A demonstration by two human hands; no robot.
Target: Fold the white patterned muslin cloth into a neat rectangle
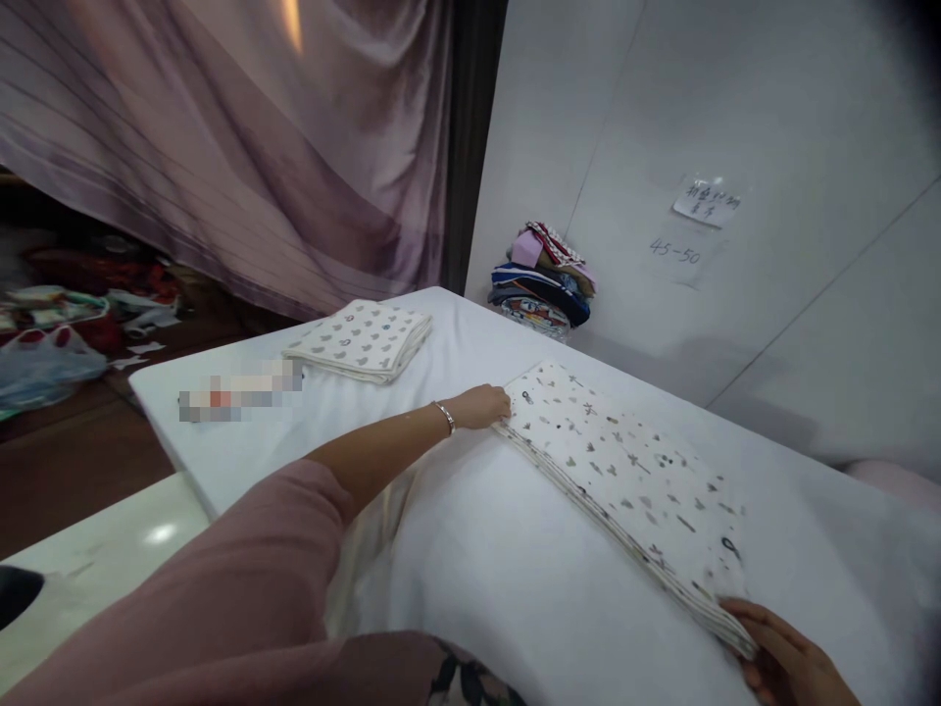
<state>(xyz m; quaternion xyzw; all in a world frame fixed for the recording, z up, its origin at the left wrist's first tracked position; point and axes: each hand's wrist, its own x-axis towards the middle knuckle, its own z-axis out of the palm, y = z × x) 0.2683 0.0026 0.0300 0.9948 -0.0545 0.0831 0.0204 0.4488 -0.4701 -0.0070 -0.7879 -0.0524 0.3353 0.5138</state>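
A long folded white cloth with small grey and brown prints lies on the white-covered table. Its layered edge faces me. My left hand, with a bracelet at the wrist, has its fingers closed on the cloth's far left corner. At the near right end, my right hand grips the other corner, fingers on top and the thumb side low by the layers. Further left on the table rests a second folded cloth, white with grey motifs. It is apart from both hands.
A blurred-out item lies near the table's left edge. A stack of folded fabrics stands by the white wall, which carries paper notes. A pinkish curtain hangs behind; plastic bags lie at far left.
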